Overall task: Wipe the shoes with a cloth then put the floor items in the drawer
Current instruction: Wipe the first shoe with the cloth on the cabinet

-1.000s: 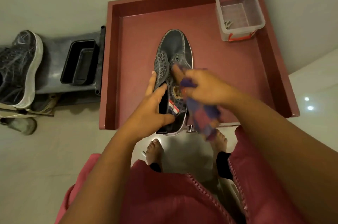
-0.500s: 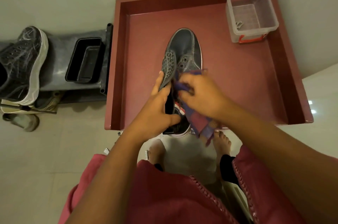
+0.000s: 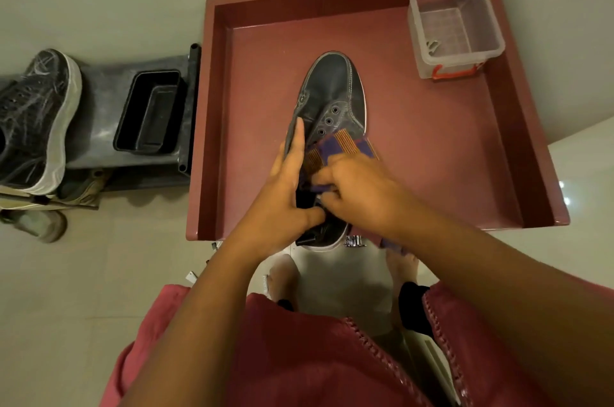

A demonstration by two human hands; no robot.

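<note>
Under your grip the dark shoe (image 3: 332,97) looks like worn, matt leather with metal eyelets. The cloth (image 3: 345,146) is woven, striped fabric. Beyond, the drawer (image 3: 432,147) is smooth matt, the box (image 3: 455,24) clear plastic.

Open maroon drawer (image 3: 518,154) holds clear plastic box (image 3: 455,24) in far right corner; pale tiled floor (image 3: 99,273) carries grey stand (image 3: 99,127), small bits.
</note>
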